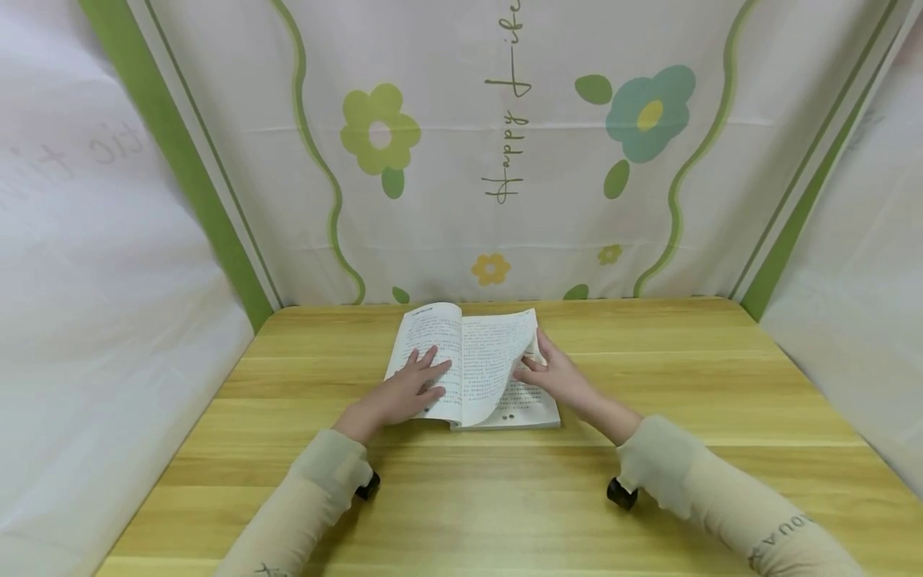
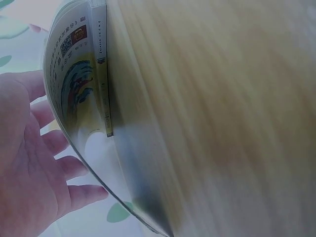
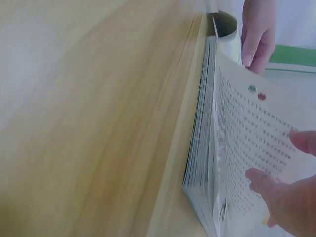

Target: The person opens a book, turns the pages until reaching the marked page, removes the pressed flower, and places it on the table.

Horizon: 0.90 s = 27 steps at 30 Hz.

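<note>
An open paperback book (image 1: 490, 361) lies on the wooden table, with printed text on both sides. My left hand (image 1: 411, 389) rests spread over the left page (image 1: 436, 324). In the left wrist view, the fingers of my left hand (image 2: 34, 153) lie along the raised, bowed cover (image 2: 74, 98), whose inner side carries a coloured picture. At the book's right edge, my right hand (image 1: 558, 373) touches a lifted, curving page (image 1: 493, 361). The thumb and a finger of my right hand (image 3: 286, 187) stand apart over printed text in the right wrist view.
The wooden table (image 1: 469, 505) extends around the book. Behind it hangs a white curtain (image 1: 447, 224) with flowers and lettering, and more white cloth (image 1: 94, 280) hangs at the left side. Dark wrist devices (image 1: 622, 493) show below both sleeves.
</note>
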{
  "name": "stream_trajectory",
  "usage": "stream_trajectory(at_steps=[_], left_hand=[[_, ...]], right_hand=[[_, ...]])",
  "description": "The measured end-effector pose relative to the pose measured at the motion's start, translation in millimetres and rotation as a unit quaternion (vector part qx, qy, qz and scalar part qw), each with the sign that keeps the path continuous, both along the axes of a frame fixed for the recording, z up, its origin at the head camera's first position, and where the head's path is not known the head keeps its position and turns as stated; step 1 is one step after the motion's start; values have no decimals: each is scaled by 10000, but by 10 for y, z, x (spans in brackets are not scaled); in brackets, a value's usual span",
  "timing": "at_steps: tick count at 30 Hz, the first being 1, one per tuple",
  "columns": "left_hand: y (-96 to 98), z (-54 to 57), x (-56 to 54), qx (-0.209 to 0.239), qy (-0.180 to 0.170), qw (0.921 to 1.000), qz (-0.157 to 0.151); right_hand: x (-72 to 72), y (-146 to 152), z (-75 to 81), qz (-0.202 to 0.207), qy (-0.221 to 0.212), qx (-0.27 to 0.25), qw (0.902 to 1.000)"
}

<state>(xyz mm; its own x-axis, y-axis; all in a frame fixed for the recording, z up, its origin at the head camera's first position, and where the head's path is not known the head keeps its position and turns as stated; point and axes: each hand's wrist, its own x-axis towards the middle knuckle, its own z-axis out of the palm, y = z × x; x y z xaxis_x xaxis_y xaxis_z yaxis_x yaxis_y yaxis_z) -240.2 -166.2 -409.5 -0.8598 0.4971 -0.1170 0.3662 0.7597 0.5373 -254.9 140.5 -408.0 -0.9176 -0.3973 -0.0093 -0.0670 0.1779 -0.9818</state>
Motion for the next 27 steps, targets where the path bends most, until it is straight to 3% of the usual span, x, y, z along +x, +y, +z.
stream_trajectory(at_steps=[5, 10, 21, 24, 27], left_hand=[[7, -4, -11, -30, 21, 10000, -3], [9, -20, -26, -49, 12, 10000, -1], [-3, -25, -59, 333, -47, 9994, 54], [-9, -34, -74, 579, 11, 9979, 290], [-5, -26, -85, 1045, 75, 9917, 744]], right_hand=[[34, -101, 1, -167, -251, -384, 9988], [53, -163, -50, 301, -414, -723, 9961], [56, -224, -92, 1532, -261, 143, 9877], [73, -250, -95, 1786, -177, 350, 9831], [89, -286, -95, 1990, 78, 560, 9784]])
